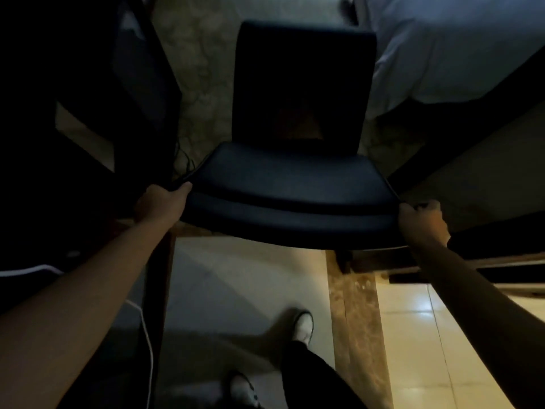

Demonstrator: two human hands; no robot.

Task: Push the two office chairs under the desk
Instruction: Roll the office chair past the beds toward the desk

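At the bottom of the view, two feet in pale shoes [303, 327] stand on a light tiled floor [418, 343], one dark trouser leg [312, 376] rising between them, and a white cable [147, 343] trails down the floor at the left. Both bare forearms reach forward and up from the lower corners. Just past them, the left hand [160, 203] is closed over the left end of the chair's backrest top, thumb lying along the padded edge, while the right hand [421, 222] is clenched on the right end — fingers wrapped round the rim. Between the two hands spans the dark padded chair [292, 184], seen from behind and above: its curved backrest nearest, its seat stretching away beyond. Left of the chair stands dark furniture [88, 113] — too dim to tell what it is. Farther off lie a mottled floor [191, 54] and, at the upper right, white bedding [460, 48].
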